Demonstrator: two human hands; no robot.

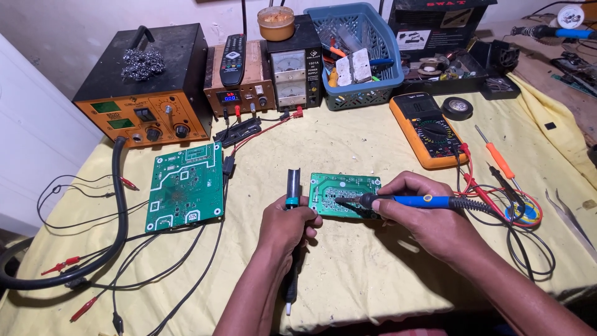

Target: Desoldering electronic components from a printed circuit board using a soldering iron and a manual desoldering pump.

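On yellow cloth [373, 274], right hand [429, 224] gripping soldering iron [404, 201], left hand [286, 224] clasping desoldering pump [292, 186], blue basket [379, 81] holding parts.

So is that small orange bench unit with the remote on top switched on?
On: the small orange unit has lit red and blue digits on its front display.

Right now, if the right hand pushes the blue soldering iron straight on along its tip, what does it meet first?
The right hand points the soldering iron leftward. Its tip already seems to rest on the small green circuit board, so the board comes first; beyond it is the left hand, though depth is unclear.
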